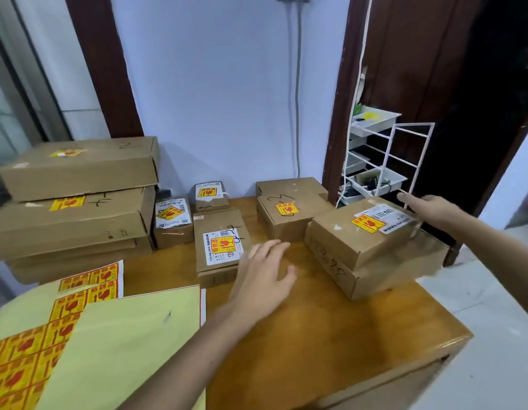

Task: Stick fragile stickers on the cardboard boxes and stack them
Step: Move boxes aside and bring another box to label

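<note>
Head view shows a wooden table (330,329) carrying cardboard boxes, each with a yellow-and-red fragile sticker: a stack of flat boxes (76,199) at its far left corner, small boxes (219,241) along the far edge, and a two-box stack (366,247) at the far right edge. Left hand (262,276) hovers over the table's middle with fingers spread wide and holding nothing, just beside the nearest small box, while the right hand (431,210) reaches open and empty to the far right side of the stack's top box (360,229). Sticker sheets (34,344) and their pale backing sheets (123,350) lie over the near left corner.
</note>
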